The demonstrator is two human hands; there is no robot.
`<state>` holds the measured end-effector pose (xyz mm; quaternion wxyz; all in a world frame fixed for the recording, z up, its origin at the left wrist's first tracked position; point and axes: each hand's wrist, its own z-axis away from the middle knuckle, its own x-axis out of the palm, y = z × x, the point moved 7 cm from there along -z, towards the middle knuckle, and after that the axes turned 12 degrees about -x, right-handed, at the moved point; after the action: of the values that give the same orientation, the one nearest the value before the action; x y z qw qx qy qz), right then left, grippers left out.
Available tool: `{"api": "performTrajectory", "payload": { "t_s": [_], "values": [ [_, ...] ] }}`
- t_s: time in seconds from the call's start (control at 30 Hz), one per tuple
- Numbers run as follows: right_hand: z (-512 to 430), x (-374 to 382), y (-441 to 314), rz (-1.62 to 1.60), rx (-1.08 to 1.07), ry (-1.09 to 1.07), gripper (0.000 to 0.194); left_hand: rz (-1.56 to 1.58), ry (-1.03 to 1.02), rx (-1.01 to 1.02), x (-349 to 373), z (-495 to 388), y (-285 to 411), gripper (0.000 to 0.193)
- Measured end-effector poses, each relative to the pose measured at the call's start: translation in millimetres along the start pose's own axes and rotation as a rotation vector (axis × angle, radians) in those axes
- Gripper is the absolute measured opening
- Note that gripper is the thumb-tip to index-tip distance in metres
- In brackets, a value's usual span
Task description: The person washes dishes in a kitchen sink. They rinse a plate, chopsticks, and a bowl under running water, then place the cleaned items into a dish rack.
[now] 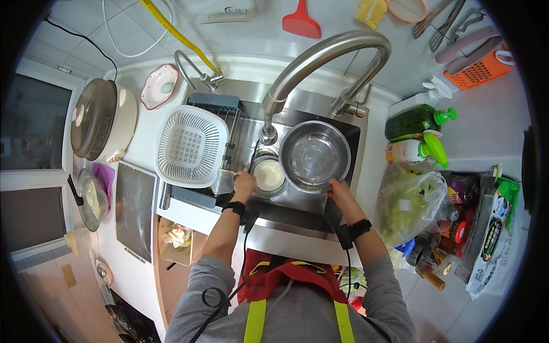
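Observation:
My right hand (342, 195) grips the near rim of a round stainless steel basin (315, 156). The basin stands in the right part of the sink (300, 205) and has a shiny, wet-looking bottom. My left hand (245, 185) is between a grey mesh-like piece (223, 182) and a cream-coloured round bowl (269, 175). Its fingers are curled, and whether they hold the mesh piece is hidden. Under the curved steel faucet (330, 47), the bowl sits low in the sink. A white slotted plastic basket (192, 146) rests on the dish rack (233, 128) to the left.
A small second tap (209, 80) stands behind the basket. On the left are a scalloped dish (159, 87) and a lidded electric pot (103, 120). Green soap bottle (411, 123), spray bottle (411, 151) and bagged grapes (407, 201) line the right counter. A waste bin (195, 248) hangs below left.

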<state>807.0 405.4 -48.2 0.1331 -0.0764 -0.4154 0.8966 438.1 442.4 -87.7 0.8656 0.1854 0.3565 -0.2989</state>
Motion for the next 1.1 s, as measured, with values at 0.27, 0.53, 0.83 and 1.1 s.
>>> {"api": "performTrajectory", "payload": {
  "t_s": [0.27, 0.53, 0.83, 1.1],
  "values": [
    [53.4, -1.3, -57.0, 0.092, -0.204, -0.109, 0.032, 0.009, -0.175, 0.185, 40.4, 9.8, 29.6, 0.041],
    [76.4, -17.1, -96.2, 0.133, -0.345, -0.081, 0.030, -0.013, -0.087, 0.251, -4.9, 41.6, 56.6, 0.050],
    [80.0, -20.7, -100.6, 0.115, -0.335, -0.113, 0.032, -0.173, -0.287, 0.315, 13.5, 44.3, 12.6, 0.038],
    [89.8, 1.0, -109.8, 0.195, -0.327, -0.118, 0.035, 0.577, -0.535, 0.444, -15.3, 101.7, 40.8, 0.068]
  ]
}}
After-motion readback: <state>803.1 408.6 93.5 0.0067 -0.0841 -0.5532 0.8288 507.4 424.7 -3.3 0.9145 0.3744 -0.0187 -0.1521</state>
